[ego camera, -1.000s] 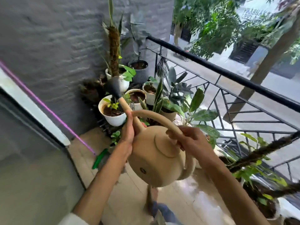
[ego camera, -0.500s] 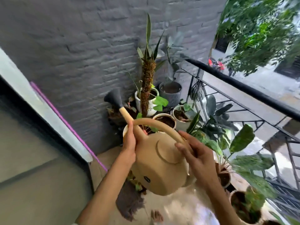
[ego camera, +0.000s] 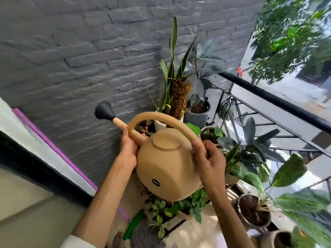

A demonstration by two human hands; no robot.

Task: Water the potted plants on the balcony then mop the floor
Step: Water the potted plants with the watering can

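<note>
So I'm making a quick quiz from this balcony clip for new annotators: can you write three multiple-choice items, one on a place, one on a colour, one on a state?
1. Where does the left hand hold the watering can?
A. on the spout's base
B. on the arched handle
C. under the bottom

2. What colour is the sprinkler head?
A. tan
B. black
C. green

3. How is the can carried?
A. resting on the floor
C. in one hand
B. lifted in both hands

Key: 1 A, its fingers wrap the spout where this meets the body. 2 B, the tip is black on a tan spout. 3 B, the right hand grips the handle too, above the plants.
</note>
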